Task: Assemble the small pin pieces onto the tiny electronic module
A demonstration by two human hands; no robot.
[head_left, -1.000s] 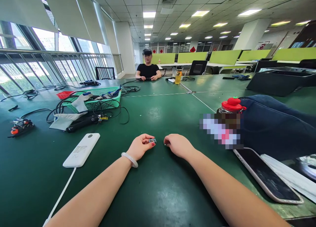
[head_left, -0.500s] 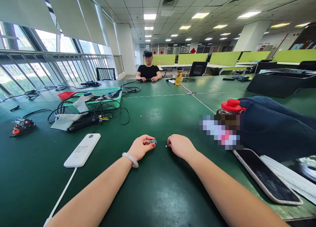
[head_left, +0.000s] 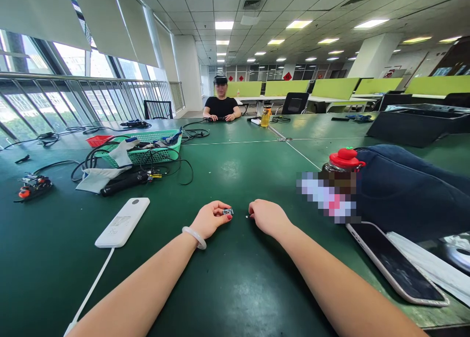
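Note:
My left hand (head_left: 212, 218) pinches a small dark circuit board (head_left: 228, 212) with light parts on it, between the thumb and the fingers. A pale bracelet circles that wrist. A short way to the right, my right hand (head_left: 267, 215) is closed with its fingertips turned down at the green table (head_left: 235, 273). A tiny white piece (head_left: 247, 216) shows at those fingertips; its kind is too small to make out. The two hands are apart, and the board does not touch the white piece.
On the left lie a white power bank (head_left: 123, 223) with a cable and a green basket (head_left: 157, 155) of cables. A phone (head_left: 398, 263), a red-lidded jar (head_left: 343, 160) and a dark blue bag (head_left: 411, 190) are on the right. A person (head_left: 221, 104) sits across the table.
The circuit board has turned slightly in my left fingers, showing a little more of its face. My right hand has hardly moved.

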